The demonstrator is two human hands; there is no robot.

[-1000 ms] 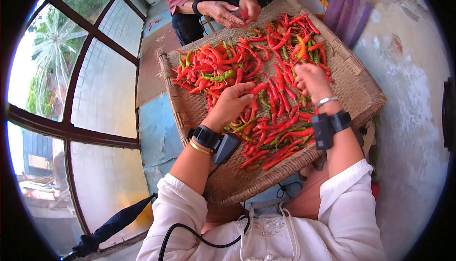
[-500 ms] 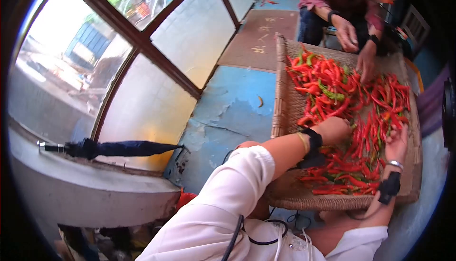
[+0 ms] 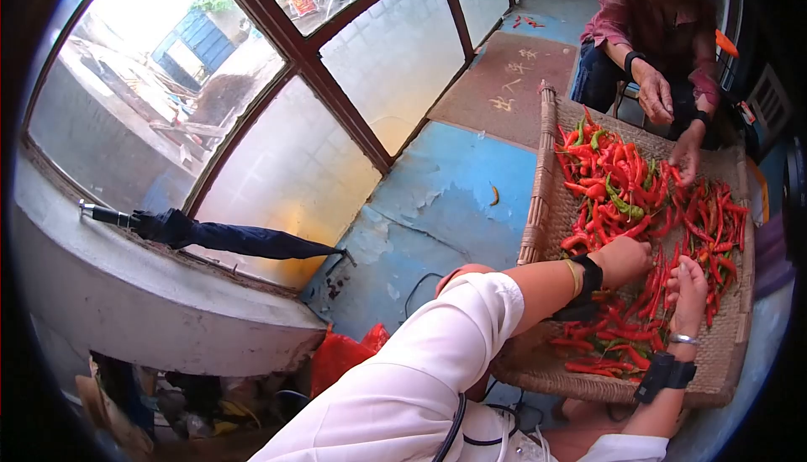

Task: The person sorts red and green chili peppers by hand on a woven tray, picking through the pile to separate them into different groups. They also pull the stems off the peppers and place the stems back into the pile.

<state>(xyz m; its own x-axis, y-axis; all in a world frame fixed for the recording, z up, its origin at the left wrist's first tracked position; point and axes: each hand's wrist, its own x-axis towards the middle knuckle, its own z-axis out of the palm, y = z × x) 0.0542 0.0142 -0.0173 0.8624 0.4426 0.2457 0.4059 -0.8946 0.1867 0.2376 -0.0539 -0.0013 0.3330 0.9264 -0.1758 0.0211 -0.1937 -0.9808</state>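
Observation:
Red chili peppers [image 3: 607,168], with a few green ones [image 3: 624,203], lie in a woven tray [image 3: 538,201] on my right side. My left hand [image 3: 624,262] is over the middle of the tray, its fingers curled at the edge of the pepper pile; what they hold is hidden. Close beside it, my right hand [image 3: 688,285] is raised above the peppers with bent fingers and thumb together. Anything in that pinch is too small to make out. More peppers [image 3: 605,348] lie at the near end, partly behind my left wrist.
Across the tray a person sits with one hand [image 3: 687,151] at the peppers and the other hand [image 3: 656,96] raised. A folded umbrella [image 3: 239,237] leans along the window sill at left. On the blue floor [image 3: 420,193] lies one small pepper [image 3: 494,196]. A red bag [image 3: 345,357] is near my leg.
The view has swung left, so the tray appears further right and lower. My right hand has moved from the tray's right side in toward my left hand.

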